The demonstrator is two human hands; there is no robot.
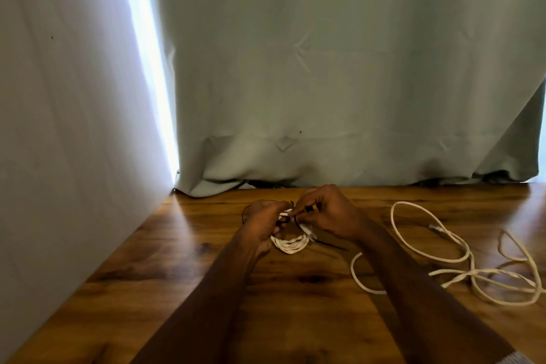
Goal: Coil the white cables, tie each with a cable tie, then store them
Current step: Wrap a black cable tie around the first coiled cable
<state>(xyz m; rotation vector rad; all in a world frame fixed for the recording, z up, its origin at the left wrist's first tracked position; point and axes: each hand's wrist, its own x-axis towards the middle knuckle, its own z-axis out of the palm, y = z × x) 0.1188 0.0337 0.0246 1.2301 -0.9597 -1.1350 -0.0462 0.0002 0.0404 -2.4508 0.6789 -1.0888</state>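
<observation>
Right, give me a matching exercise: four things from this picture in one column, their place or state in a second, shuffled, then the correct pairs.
Things
1. coiled white cable
2. loose white cable
3. black cable tie
4. curtain

Place or state
A. hangs behind the wooden table
B. sprawled uncoiled on the table, to the right
C. wound into a small bundle held between the left hand and right hand
D. thin dark strap at the fingertips, across the bundle

Pairs: 1-C, 2-B, 3-D, 4-A
</observation>
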